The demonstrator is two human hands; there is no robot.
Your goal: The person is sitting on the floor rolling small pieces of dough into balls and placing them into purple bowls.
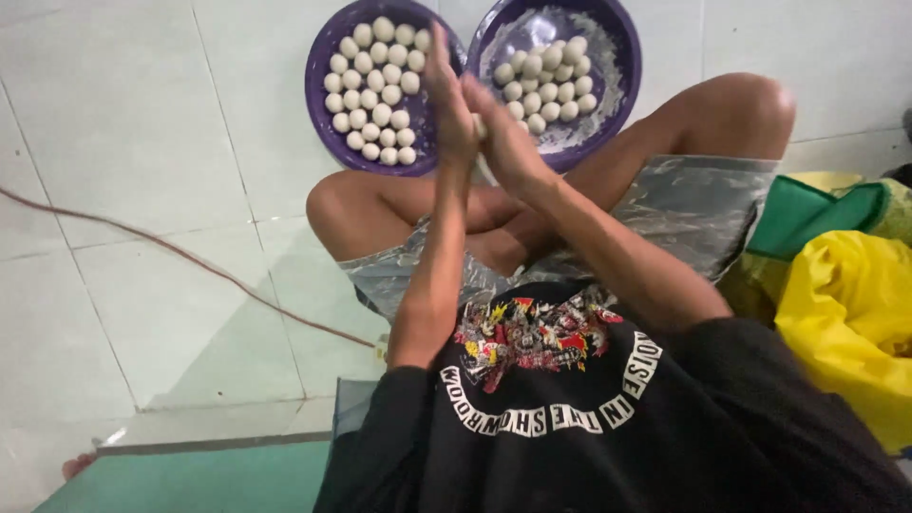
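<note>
Looks like a home floor used for small-scale food prep, not a fitted kitchen. Work happens at ground level: pale square glazed floor tiles w/ thin grout lines, person sitting cross-legged on them. At 12 o'clock, two round purple plastic basins side by side on the tiles, both holding small white dough-like balls; the one nearer 1 o'clock is dusted w/ white flour. A thin reddish cord trails across the floor from 9 o'clock. At 3 o'clock, a crumpled yellow plastic bag and a folded green cloth piled loosely. No counter, stove or shelving in view.
</note>
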